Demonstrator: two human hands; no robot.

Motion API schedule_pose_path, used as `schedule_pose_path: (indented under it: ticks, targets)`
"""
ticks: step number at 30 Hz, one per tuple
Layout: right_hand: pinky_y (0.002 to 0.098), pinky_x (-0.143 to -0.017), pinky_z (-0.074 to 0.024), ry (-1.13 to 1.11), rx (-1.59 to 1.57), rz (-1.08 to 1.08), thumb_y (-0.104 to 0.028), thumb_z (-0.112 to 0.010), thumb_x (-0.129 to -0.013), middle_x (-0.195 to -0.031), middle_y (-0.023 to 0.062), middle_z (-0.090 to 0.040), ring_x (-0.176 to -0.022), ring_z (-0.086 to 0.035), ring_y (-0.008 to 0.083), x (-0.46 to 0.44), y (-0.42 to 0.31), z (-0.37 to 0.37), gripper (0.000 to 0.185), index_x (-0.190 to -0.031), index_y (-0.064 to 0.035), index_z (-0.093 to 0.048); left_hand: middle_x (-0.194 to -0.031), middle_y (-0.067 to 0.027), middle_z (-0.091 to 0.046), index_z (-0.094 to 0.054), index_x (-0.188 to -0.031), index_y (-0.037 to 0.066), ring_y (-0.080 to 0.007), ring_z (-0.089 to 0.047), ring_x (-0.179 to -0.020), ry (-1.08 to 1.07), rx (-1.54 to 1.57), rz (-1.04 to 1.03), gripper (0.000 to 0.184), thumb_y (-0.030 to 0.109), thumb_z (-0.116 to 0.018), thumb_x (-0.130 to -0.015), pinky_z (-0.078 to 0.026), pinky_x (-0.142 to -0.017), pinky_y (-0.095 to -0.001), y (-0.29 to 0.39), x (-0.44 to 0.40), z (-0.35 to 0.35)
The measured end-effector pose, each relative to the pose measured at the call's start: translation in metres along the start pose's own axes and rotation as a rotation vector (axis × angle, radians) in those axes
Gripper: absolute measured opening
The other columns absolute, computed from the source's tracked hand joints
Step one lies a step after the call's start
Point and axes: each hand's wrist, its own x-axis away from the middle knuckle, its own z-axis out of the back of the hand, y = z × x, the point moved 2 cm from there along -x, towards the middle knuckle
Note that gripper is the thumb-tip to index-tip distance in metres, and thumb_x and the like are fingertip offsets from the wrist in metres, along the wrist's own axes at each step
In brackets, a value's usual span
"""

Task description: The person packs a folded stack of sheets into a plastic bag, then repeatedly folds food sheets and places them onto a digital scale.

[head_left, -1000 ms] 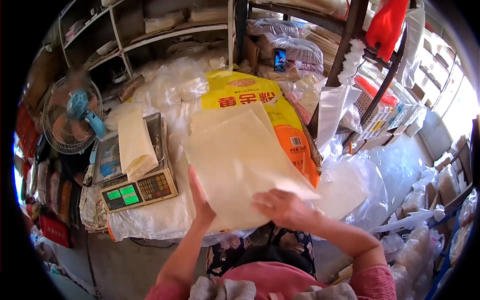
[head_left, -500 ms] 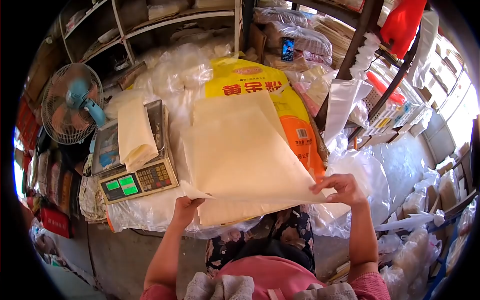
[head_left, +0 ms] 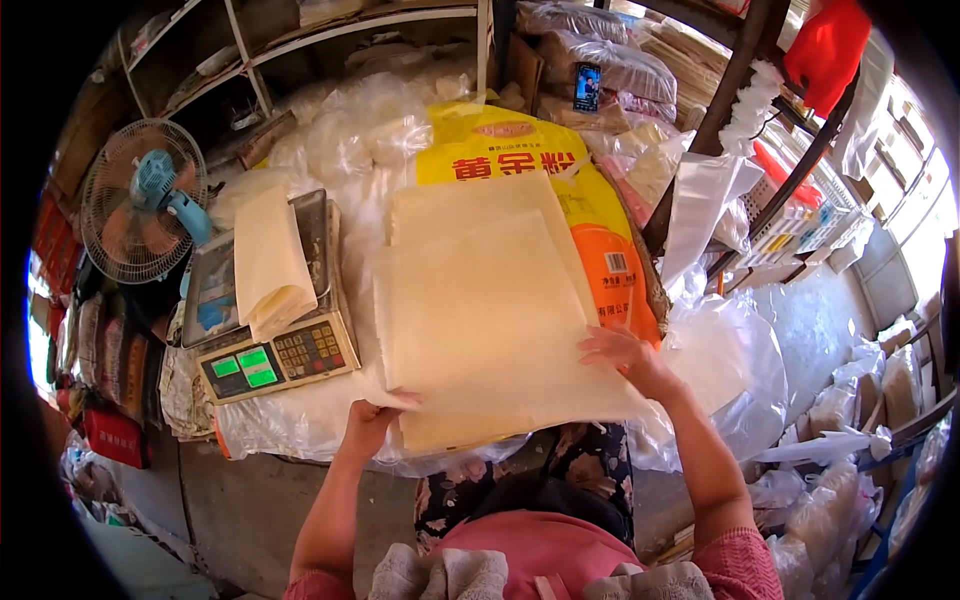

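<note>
A stack of thin cream sheets (head_left: pixel 470 215) lies in front of me, with one large loose sheet (head_left: pixel 490 320) on top. At its near left corner, my left hand (head_left: pixel 380 415) is closed, thumb on the sheet's edge. Spread fingers of my right hand (head_left: pixel 625 355) rest on the right side of that top sheet. To the left, a folded cream sheet (head_left: pixel 268 260) lies on the tray of a digital scale (head_left: pixel 280 355) with lit green displays. Under the stack is a yellow and orange printed bag (head_left: pixel 600 215).
A blue fan (head_left: pixel 150 195) stands at the far left. Clear plastic bags (head_left: pixel 360 130) lie behind the scale, below shelves (head_left: pixel 360 38). A phone (head_left: pixel 587 88) is propped at the back. On the right are a dark post (head_left: pixel 715 140) and a white basket (head_left: pixel 800 220).
My right hand has moved left from the sheet's right corner onto its surface, and its fingers have opened. The top sheet now lies flatter. My left hand stays at the left corner.
</note>
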Motion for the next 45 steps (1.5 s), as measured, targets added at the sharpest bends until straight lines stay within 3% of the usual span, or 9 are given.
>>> schedule_pose_path:
  ticks: [6, 9, 12, 16, 18, 22, 28, 39, 45]
  targets:
    - [0.0463, -0.107, -0.0328, 0.06, -0.061, -0.022, 0.001, -0.062, -0.081, -0.11, 0.0043, -0.068, -0.118, -0.057, 0.0263, 0.017, 0.008, -0.01, 0.02, -0.097, -0.0082, -0.069, -0.1, -0.0116, -0.069, -0.069, -0.094, -0.002, -0.02, -0.063, -0.099, -0.044, -0.068, -0.093, 0.024, -0.009, -0.048, -0.084, -0.048, -0.088, -0.0326, -0.001, 0.002, 0.003]
    - [0.0395, -0.096, -0.0422, 0.151, -0.17, 0.046, 0.002, -0.059, -0.08, -0.1, 0.0101, -0.068, -0.106, -0.063, 0.0237, 0.023, 0.021, -0.02, 0.018, -0.096, -0.0012, -0.067, -0.094, -0.0071, -0.07, -0.068, -0.096, -0.002, -0.0105, -0.061, -0.086, 0.16, -0.321, 0.145, 0.016, 0.002, -0.056, -0.087, -0.047, -0.076, -0.0253, 0.024, 0.006, -0.004]
    - [0.0283, -0.064, -0.0482, 0.309, -0.209, -0.404, -0.01, -0.057, -0.087, -0.08, 0.0114, -0.066, -0.072, -0.063, 0.0179, 0.005, 0.012, -0.023, 0.015, -0.093, 0.0029, -0.062, -0.081, -0.0077, -0.068, -0.065, -0.096, -0.003, -0.0076, -0.056, -0.073, 0.377, -0.249, 0.041, 0.016, 0.01, -0.062, -0.087, -0.045, -0.067, -0.026, 0.022, -0.008, -0.007]
    - [0.0309, -0.062, -0.0465, 0.433, -0.14, -0.573, -0.015, -0.059, -0.087, -0.071, 0.0122, -0.062, -0.064, -0.059, 0.0176, -0.017, 0.027, -0.038, 0.015, -0.091, 0.0, -0.059, -0.082, -0.0098, -0.065, -0.06, -0.103, -0.001, -0.0142, -0.056, -0.071, 0.501, -0.49, 0.057, 0.02, 0.012, -0.062, -0.088, -0.046, -0.067, -0.0293, 0.015, -0.045, -0.005]
    - [0.0361, -0.063, -0.0478, 0.501, -0.039, -0.571, -0.022, -0.061, -0.086, -0.074, 0.0142, -0.064, -0.068, -0.063, 0.0266, -0.022, 0.042, -0.049, 0.02, -0.09, -0.0024, -0.058, -0.089, -0.0115, -0.064, -0.057, -0.108, 0.001, -0.0202, -0.058, -0.075, 0.623, -0.569, -0.066, 0.025, 0.014, -0.063, -0.087, -0.047, -0.07, -0.0324, 0.015, -0.059, -0.014]
    - [0.0437, -0.068, -0.0492, 0.594, 0.119, -0.55, -0.025, -0.061, -0.085, -0.081, 0.0163, -0.066, -0.078, -0.064, 0.0363, -0.03, 0.04, -0.057, 0.019, -0.092, -0.0066, -0.059, -0.13, -0.0158, -0.049, -0.053, -0.125, 0.008, -0.0321, -0.043, -0.123, 0.467, -1.144, -0.505, 0.048, 0.033, -0.064, -0.086, -0.033, -0.102, -0.0501, 0.029, -0.063, -0.041]
    - [0.0454, -0.071, -0.0492, 0.524, 0.228, -0.581, -0.023, -0.059, -0.086, -0.083, 0.0151, -0.066, -0.079, -0.063, 0.037, -0.035, 0.041, -0.056, 0.021, -0.099, -0.0071, -0.057, -0.147, -0.0152, -0.034, -0.043, -0.138, 0.011, -0.0318, -0.025, -0.139, 0.07, -1.275, -0.267, 0.067, 0.059, -0.041, -0.091, -0.01, -0.113, -0.0548, 0.009, -0.064, -0.061]
    - [0.0505, -0.11, -0.0253, 0.149, 0.678, -0.101, -0.015, -0.054, -0.088, -0.145, 0.0215, -0.033, -0.135, -0.029, 0.0394, -0.046, 0.014, -0.101, 0.054, -0.139, -0.0061, -0.039, -0.145, -0.0209, -0.031, -0.042, -0.135, 0.003, -0.0414, -0.024, -0.137, 0.035, -1.166, -0.402, 0.076, 0.055, -0.058, -0.083, -0.01, -0.108, -0.0657, -0.017, -0.068, -0.056]
    - [0.0565, -0.109, -0.0222, 0.088, 0.578, -0.153, -0.018, -0.052, -0.091, -0.146, 0.0207, -0.034, -0.137, -0.026, 0.0395, -0.06, 0.007, -0.1, 0.048, -0.136, -0.0063, -0.042, -0.118, -0.015, -0.055, -0.056, -0.113, 0.003, -0.0324, -0.048, -0.116, 0.018, -1.421, -0.439, 0.044, 0.022, -0.062, -0.073, -0.036, -0.099, -0.0456, -0.01, -0.065, -0.026]
